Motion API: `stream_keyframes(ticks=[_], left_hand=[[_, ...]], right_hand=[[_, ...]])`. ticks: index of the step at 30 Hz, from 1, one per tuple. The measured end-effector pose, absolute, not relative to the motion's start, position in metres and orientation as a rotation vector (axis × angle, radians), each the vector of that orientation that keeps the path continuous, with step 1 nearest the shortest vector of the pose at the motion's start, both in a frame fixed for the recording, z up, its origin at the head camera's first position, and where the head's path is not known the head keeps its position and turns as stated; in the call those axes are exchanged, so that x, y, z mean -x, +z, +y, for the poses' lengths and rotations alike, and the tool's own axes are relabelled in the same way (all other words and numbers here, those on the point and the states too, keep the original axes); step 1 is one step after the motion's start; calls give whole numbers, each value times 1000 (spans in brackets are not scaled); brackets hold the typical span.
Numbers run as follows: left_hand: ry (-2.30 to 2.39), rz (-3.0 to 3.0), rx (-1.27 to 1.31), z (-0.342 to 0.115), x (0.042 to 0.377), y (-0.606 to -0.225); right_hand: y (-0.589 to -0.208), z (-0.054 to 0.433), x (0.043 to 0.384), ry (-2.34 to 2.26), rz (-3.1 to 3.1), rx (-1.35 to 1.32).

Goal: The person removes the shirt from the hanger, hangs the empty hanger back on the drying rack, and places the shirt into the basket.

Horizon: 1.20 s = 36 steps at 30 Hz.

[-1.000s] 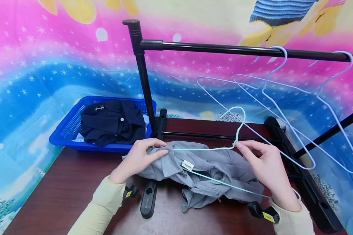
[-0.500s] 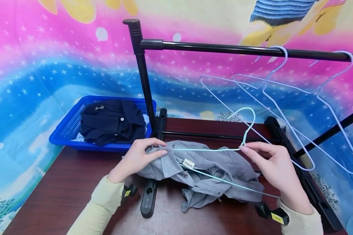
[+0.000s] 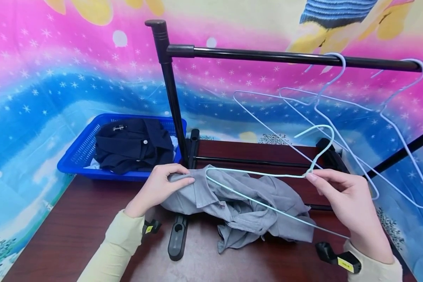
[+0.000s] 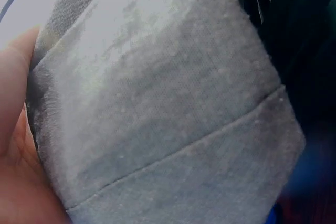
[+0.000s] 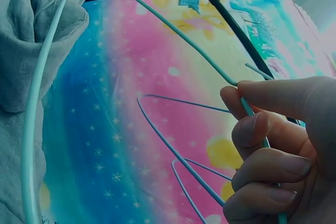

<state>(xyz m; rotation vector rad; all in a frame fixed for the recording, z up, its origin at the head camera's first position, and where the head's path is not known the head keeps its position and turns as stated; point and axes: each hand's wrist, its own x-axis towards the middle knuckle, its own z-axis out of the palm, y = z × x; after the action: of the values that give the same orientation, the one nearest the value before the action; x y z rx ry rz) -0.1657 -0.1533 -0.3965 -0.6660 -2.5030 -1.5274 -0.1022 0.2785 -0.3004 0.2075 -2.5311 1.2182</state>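
A grey collared shirt (image 3: 289,205) lies bunched on the table. My left hand (image 3: 158,190) pinches it by the shoulder beside the collar, thumb in front; its cloth (image 4: 168,87) fills most of the left wrist view. With thumb and fingertips my right hand (image 3: 354,201) grips a mint-green wire hanger (image 3: 257,172) at the twisted neck below its hook. The hanger's left corner shows in full over the collar, outside the cloth, and its lower bar crosses in front of the shirt. In the right wrist view the hanger (image 5: 32,119) runs past the shirt's edge.
A black clothes rack (image 3: 268,55) stands on the dark red table (image 3: 102,219). Two lilac wire hangers (image 3: 338,137) hang from its bar, close behind my right hand. A blue basket (image 3: 77,156) with a navy garment (image 3: 134,145) sits at the back left.
My right hand has moved right with the mint-green hanger, and the hanger's left corner has slid out of the collar. The white label is covered now. My left hand has shifted slightly left.
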Motion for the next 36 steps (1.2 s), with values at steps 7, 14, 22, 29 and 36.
stream_keyframes(ticks=[7,14,22,29,36], left_hand=[[-1454,-2474,664,-152,168,-397],[-1397,-2391,632,-151,170,-395],[-1391,-2327,628,-151,172,-394],[-1415,-2184,636,-143,160,-373],[-1427,-2092,599,-137,151,-354]], right_hand=[[-296,278,99,1253,-2489,-154],[-294,278,99,1235,-2461,-152],[-295,279,97,1269,-2416,-151],[-295,279,96,1286,-2380,-180],[-294,279,94,1284,-2392,-163]])
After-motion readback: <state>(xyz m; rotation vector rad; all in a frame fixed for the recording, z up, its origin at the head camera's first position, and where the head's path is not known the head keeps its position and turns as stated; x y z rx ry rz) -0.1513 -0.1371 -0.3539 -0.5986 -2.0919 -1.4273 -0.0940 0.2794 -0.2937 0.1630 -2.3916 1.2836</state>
